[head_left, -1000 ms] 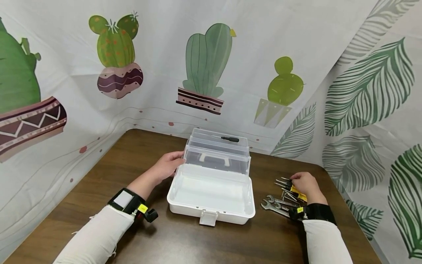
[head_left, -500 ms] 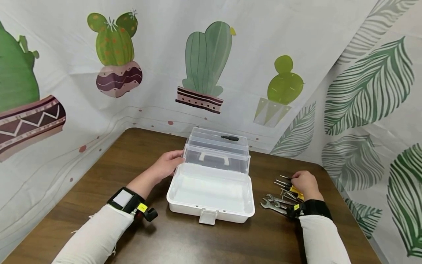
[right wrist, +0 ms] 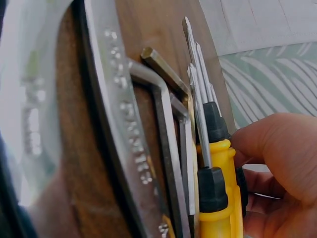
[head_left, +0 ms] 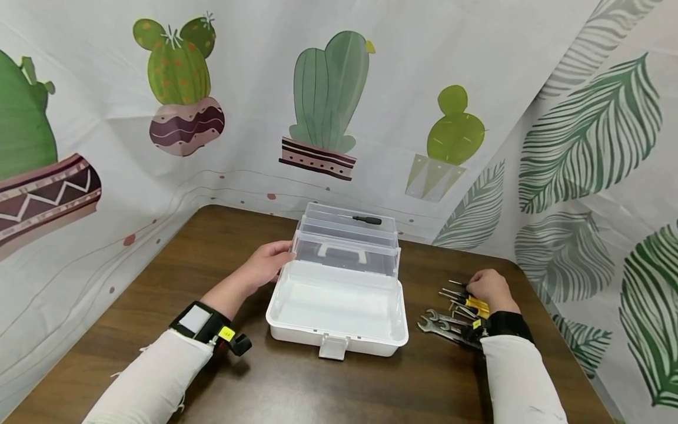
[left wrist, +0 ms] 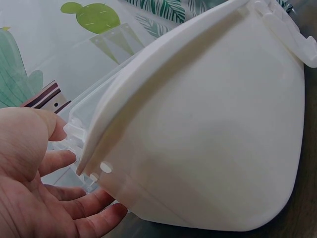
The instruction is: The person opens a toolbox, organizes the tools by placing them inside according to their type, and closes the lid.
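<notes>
A white toolbox [head_left: 339, 350] stands with its clear lid [head_left: 344, 256] tipped back. My left hand [head_left: 263, 266] holds its rear left corner by the hinge, thumb above and the other fingers lower in the left wrist view. Over at the right, my right hand [head_left: 489, 287] pinches a thin black-handled screwdriver [head_left: 457, 283], the farthest of a row of tools; its handle is mostly hidden by the fingers. Beside that lie yellow-and-black screwdrivers [right wrist: 218, 163], then L-shaped hex keys [right wrist: 168, 134] and open-ended wrenches [head_left: 444, 333].
Another black-handled screwdriver [head_left: 367, 220] lies in the raised lid. The toolbox latch [head_left: 333, 347] hangs down at the front. All this is on a brown wooden table [head_left: 286, 391], with a printed cloth [head_left: 249, 106] behind it.
My right hand has shifted slightly away from me along the tools, and its wrist has tilted a little. The left hand keeps its place at the toolbox. The head view has shifted slightly.
</notes>
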{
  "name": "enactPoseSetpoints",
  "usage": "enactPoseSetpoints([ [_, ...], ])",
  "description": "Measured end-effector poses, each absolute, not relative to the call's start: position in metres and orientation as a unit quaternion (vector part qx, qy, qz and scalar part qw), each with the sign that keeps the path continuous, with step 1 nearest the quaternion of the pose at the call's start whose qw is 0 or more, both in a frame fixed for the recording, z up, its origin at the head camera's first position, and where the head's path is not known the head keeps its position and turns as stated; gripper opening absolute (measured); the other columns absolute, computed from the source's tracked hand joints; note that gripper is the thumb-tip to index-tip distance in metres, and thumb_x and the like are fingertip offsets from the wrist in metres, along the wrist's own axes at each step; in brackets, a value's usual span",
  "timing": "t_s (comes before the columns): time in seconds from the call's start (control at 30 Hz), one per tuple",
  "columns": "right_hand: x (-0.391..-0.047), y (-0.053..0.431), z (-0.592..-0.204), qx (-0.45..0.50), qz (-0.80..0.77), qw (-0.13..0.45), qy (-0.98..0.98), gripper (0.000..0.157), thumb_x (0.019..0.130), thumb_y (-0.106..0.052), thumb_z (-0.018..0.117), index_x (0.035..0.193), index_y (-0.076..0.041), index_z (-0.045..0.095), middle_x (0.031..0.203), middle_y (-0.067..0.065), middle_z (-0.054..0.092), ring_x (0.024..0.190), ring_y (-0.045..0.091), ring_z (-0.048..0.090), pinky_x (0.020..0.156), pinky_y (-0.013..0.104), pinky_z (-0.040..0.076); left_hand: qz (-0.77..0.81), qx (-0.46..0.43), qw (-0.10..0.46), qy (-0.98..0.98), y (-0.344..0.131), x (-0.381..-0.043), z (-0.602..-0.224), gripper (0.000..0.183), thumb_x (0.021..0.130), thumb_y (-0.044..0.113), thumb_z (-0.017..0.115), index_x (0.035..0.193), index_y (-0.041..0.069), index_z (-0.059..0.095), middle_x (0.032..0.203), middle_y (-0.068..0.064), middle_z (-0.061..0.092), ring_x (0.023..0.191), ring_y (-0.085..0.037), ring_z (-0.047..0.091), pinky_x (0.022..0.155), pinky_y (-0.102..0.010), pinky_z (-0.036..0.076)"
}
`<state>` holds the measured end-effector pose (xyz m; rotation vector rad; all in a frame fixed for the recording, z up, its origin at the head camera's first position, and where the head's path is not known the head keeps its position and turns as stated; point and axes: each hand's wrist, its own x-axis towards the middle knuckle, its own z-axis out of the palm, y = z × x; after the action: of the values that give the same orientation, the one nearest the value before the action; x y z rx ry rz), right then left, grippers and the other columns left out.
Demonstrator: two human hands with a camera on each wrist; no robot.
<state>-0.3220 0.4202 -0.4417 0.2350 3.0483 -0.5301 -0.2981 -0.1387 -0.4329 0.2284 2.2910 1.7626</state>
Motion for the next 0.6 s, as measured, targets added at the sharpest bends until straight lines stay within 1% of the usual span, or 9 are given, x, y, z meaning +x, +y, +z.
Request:
enactPoseSetpoints([
  [0.23,-0.3228,0.4221,-0.4419,0.085,-0.182,0.023,0.979,0.02,0.09,-0.017,0.065,0.095,-0.001,0.075,0.104,0.023,0.072,0.092,0.038,0.062,0.08,0.048,0.051,0.602,0.078,0.122,0.785,-0.1382,-0.2979,-0.4319,0.052,0.109,0.032,0.048,0.157,0.013,0.043,0.153,-0.021,0.053,0.127,-0.033,0.062,0.1,-0.052,0.057],
  [0.6,-0.3245,0.4225,-0.4422,0.083,-0.179,0.014,0.98,0.017,0.088,-0.016,0.064,0.09,-0.001,0.074,0.098,0.021,0.072,0.088,0.035,0.062,0.079,0.047,0.051,0.601,0.082,0.121,0.786,-0.1393,-0.3,-0.4338,0.051,0.109,0.032,0.048,0.157,0.013,0.043,0.151,-0.021,0.054,0.125,-0.031,0.063,0.1,-0.052,0.057],
])
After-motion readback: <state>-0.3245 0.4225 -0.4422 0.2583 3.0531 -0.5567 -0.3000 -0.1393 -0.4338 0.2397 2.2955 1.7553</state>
